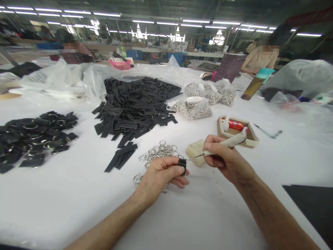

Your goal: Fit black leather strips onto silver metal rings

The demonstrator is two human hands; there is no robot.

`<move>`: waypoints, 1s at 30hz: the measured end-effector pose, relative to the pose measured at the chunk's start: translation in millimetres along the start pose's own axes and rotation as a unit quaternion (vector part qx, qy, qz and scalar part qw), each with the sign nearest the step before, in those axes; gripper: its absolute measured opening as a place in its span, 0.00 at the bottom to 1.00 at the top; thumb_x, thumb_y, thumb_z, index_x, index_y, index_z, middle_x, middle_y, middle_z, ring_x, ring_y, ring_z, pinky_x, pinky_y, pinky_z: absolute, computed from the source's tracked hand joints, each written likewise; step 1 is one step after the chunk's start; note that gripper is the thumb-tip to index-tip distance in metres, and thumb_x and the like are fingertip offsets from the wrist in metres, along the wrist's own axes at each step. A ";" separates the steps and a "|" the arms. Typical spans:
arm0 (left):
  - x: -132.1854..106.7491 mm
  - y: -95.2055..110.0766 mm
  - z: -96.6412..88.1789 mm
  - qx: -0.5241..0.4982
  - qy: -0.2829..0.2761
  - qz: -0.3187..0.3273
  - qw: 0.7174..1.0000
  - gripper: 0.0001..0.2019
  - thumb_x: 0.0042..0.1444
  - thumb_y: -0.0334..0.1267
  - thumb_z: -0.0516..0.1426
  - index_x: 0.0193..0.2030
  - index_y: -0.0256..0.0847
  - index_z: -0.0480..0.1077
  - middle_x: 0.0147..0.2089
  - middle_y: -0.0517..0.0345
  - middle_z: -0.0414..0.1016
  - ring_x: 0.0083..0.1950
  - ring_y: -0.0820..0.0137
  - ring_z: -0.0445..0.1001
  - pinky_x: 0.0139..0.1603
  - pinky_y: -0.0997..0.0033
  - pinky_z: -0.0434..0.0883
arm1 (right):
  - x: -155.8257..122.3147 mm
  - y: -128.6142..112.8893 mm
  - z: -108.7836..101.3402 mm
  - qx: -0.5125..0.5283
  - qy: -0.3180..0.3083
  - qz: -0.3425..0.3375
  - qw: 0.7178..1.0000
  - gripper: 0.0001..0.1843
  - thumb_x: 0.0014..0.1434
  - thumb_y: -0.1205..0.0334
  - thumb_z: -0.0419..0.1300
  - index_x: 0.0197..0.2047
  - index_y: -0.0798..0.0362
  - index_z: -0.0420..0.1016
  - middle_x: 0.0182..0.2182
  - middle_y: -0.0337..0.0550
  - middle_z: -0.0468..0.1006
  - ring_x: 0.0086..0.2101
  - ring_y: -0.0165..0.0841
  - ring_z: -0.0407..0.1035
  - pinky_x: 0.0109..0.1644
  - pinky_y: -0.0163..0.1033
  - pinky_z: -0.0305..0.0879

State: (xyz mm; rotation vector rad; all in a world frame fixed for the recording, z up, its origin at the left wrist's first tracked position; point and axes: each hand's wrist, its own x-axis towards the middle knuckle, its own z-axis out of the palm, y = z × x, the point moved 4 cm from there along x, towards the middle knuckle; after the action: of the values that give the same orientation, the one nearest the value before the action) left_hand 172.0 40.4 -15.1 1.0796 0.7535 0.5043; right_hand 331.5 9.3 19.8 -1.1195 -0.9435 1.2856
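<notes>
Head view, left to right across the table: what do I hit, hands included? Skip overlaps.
Pile of black pieces with rings → small stack of black strips → left hand pinching a folded black piece → right hand holding a pale-handled tool → loose slim tool → black sheet.

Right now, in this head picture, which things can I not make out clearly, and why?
In the head view:
- Black piece: partly hidden by the left hand.
- Tool: its tip is too small to tell if it touches the piece.
- Rings: some hidden behind the left hand.
- Red item: its print is too small.
- Black sheet: cut off by the right edge.
</notes>
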 end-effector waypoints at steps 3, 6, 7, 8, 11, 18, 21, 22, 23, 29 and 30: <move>-0.7 1.4 2.4 0.000 -0.003 -0.001 1.000 0.05 0.48 0.33 0.59 0.31 0.33 0.74 0.30 0.54 0.76 0.26 0.72 0.75 0.30 0.73 0.74 | 1.3 0.6 0.9 0.002 -0.008 0.000 1.000 0.10 0.53 0.63 0.56 0.23 0.55 0.60 0.12 0.33 0.63 0.14 0.18 0.46 0.17 0.28 0.36; -1.5 3.3 4.1 -0.002 0.000 -0.003 1.000 0.05 0.47 0.32 0.59 0.30 0.32 0.73 0.30 0.54 0.76 0.26 0.72 0.75 0.29 0.74 0.74 | 1.9 1.8 2.6 0.002 -0.015 0.002 1.000 0.10 0.52 0.63 0.56 0.23 0.55 0.60 0.12 0.33 0.63 0.14 0.18 0.46 0.17 0.28 0.36; -1.9 3.9 4.5 -0.002 0.002 -0.005 1.000 0.05 0.47 0.32 0.59 0.30 0.32 0.73 0.30 0.54 0.76 0.26 0.72 0.75 0.29 0.74 0.73 | 1.7 2.3 3.3 0.001 -0.017 0.003 1.000 0.10 0.52 0.63 0.56 0.23 0.55 0.60 0.12 0.32 0.63 0.14 0.19 0.46 0.17 0.28 0.36; -2.2 4.4 4.8 -0.001 0.004 -0.007 1.000 0.05 0.47 0.32 0.59 0.30 0.32 0.73 0.29 0.55 0.76 0.25 0.72 0.74 0.29 0.74 0.73 | 1.4 2.9 3.9 -0.002 -0.019 0.005 1.000 0.10 0.52 0.63 0.56 0.23 0.55 0.60 0.12 0.32 0.63 0.14 0.19 0.46 0.17 0.28 0.36; -3.3 5.0 5.5 0.010 0.006 -0.013 1.000 0.05 0.47 0.32 0.58 0.29 0.32 0.73 0.26 0.56 0.76 0.24 0.72 0.74 0.29 0.73 0.73 | -0.1 4.1 5.3 -0.014 -0.018 0.010 1.000 0.10 0.52 0.63 0.55 0.22 0.55 0.60 0.13 0.33 0.63 0.14 0.19 0.46 0.17 0.28 0.36; -3.8 4.6 6.4 0.031 0.008 -0.022 0.999 0.05 0.47 0.34 0.59 0.28 0.34 0.73 0.22 0.56 0.75 0.23 0.72 0.73 0.29 0.73 0.71 | -0.7 6.1 6.2 -0.024 -0.022 0.017 0.999 0.10 0.52 0.62 0.56 0.22 0.54 0.61 0.13 0.33 0.63 0.15 0.20 0.49 0.17 0.29 0.38; -3.8 4.4 6.8 0.034 0.002 -0.028 0.999 0.05 0.47 0.34 0.58 0.27 0.33 0.73 0.22 0.56 0.75 0.23 0.72 0.73 0.28 0.73 0.71 | 0.0 7.2 6.1 -0.026 -0.027 0.022 0.999 0.09 0.51 0.62 0.56 0.23 0.55 0.62 0.13 0.33 0.63 0.15 0.20 0.50 0.17 0.29 0.38; -3.8 4.1 6.8 0.033 0.001 -0.030 0.999 0.05 0.47 0.34 0.58 0.27 0.33 0.73 0.22 0.56 0.75 0.23 0.72 0.73 0.28 0.74 0.71 | 0.2 7.5 6.1 -0.026 -0.030 0.024 0.999 0.09 0.51 0.62 0.56 0.23 0.55 0.62 0.13 0.33 0.63 0.16 0.20 0.50 0.17 0.29 0.38; -3.8 3.7 6.7 0.034 -0.001 -0.033 0.999 0.05 0.47 0.34 0.58 0.26 0.33 0.73 0.22 0.56 0.75 0.23 0.72 0.73 0.27 0.74 0.71 | 0.5 7.7 6.0 -0.026 -0.034 0.027 0.999 0.09 0.51 0.62 0.56 0.23 0.55 0.62 0.13 0.33 0.63 0.16 0.21 0.51 0.18 0.29 0.38; -2.8 -1.6 5.8 0.058 -0.022 -0.047 0.997 0.07 0.48 0.34 0.57 0.25 0.34 0.73 0.20 0.56 0.74 0.21 0.73 0.72 0.24 0.76 0.68 | 1.1 10.3 6.3 -0.031 -0.070 0.060 0.995 0.08 0.51 0.62 0.56 0.24 0.54 0.62 0.14 0.33 0.62 0.16 0.21 0.49 0.18 0.30 0.37; -2.7 -2.9 4.9 0.066 -0.021 -0.051 0.996 0.07 0.48 0.35 0.57 0.25 0.34 0.73 0.19 0.56 0.74 0.20 0.73 0.72 0.24 0.77 0.68 | 0.7 10.1 6.5 -0.037 -0.071 0.060 0.995 0.09 0.51 0.62 0.56 0.24 0.54 0.62 0.14 0.33 0.62 0.16 0.21 0.50 0.18 0.30 0.37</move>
State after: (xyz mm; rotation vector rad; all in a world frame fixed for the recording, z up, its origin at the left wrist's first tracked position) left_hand 174.0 34.4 -15.6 1.1649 0.8096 0.3487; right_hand 323.0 10.1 11.4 -1.1684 -1.0493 1.4536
